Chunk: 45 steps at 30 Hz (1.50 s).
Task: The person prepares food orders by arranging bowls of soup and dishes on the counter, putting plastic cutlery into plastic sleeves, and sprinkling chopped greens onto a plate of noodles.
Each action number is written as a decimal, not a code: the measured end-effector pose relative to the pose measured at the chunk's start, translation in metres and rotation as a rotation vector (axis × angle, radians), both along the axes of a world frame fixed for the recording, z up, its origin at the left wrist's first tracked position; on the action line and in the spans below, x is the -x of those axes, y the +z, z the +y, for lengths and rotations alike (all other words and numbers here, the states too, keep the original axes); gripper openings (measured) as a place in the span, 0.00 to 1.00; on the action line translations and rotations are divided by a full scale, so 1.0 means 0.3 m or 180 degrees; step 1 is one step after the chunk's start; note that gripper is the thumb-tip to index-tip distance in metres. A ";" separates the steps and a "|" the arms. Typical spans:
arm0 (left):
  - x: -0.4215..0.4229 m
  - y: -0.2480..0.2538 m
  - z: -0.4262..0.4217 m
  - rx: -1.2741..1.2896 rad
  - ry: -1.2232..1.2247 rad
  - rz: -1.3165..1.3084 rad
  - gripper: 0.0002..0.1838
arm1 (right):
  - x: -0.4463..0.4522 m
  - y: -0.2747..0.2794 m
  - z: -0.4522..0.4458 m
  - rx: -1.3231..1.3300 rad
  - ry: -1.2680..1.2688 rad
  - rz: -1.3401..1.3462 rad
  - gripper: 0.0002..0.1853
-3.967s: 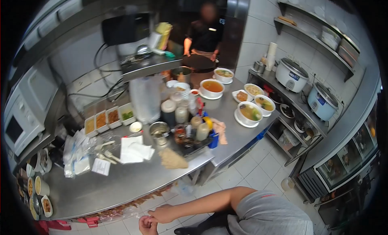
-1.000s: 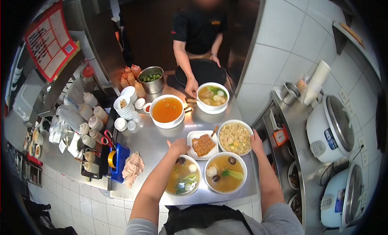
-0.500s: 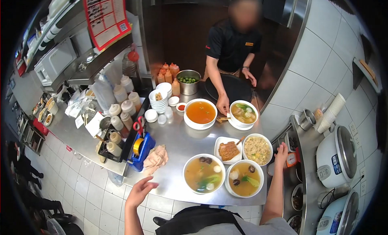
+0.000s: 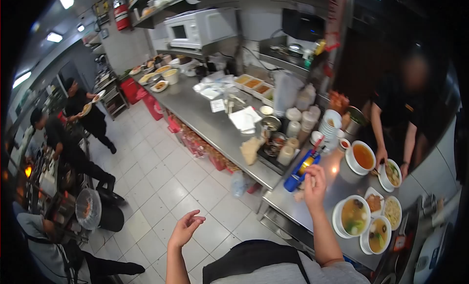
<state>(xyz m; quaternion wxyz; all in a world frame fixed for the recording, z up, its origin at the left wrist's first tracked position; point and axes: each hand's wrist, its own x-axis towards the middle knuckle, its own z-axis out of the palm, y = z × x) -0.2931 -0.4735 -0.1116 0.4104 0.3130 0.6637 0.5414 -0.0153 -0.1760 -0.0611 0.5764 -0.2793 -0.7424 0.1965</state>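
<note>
My left hand (image 4: 187, 228) is raised over the tiled floor, its fingers apart and holding nothing. My right hand (image 4: 315, 183) hangs above the near edge of the steel counter, beside the blue caddy (image 4: 299, 172); its fingers are curled, and whether anything is in them is hidden. On the counter to its right stand two soup bowls (image 4: 352, 216) (image 4: 378, 234) with mushrooms and greens, a dish of sliced fried meat (image 4: 374, 202) and a bowl of fried rice (image 4: 392, 212). Farther back are an orange soup bowl (image 4: 362, 156) and another soup bowl (image 4: 390, 174).
Across the counter a person (image 4: 398, 105) in black touches the far soup bowl. At the left are co-workers, one carrying plates (image 4: 87, 108), and a lined bin (image 4: 89, 209). A long counter (image 4: 215, 122) holds food trays, papers and bottles. A microwave (image 4: 188, 30) sits above.
The view has swung left, bringing the long counter, floor and co-workers into sight. Both my hands have moved away from the meat dish and rice bowl, which they were beside a second ago.
</note>
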 end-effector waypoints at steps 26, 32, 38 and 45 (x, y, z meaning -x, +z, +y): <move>1.131 0.047 0.713 -0.0052 -0.0830 0.0416 0.13 | 1.282 -0.191 0.483 0.1162 0.1031 -0.1366 0.14; 1.451 0.224 1.136 -0.0709 -0.1363 0.0376 0.19 | 1.278 -0.228 0.579 0.1141 0.0092 -0.0421 0.10; 1.454 0.689 1.589 -0.1633 -0.2810 0.0470 0.07 | 1.161 0.189 0.575 0.1561 -0.0032 0.0495 0.10; 1.176 0.986 1.786 -0.3065 -0.4545 0.1396 0.21 | 1.041 0.900 0.808 -0.0696 -0.0886 0.0323 0.07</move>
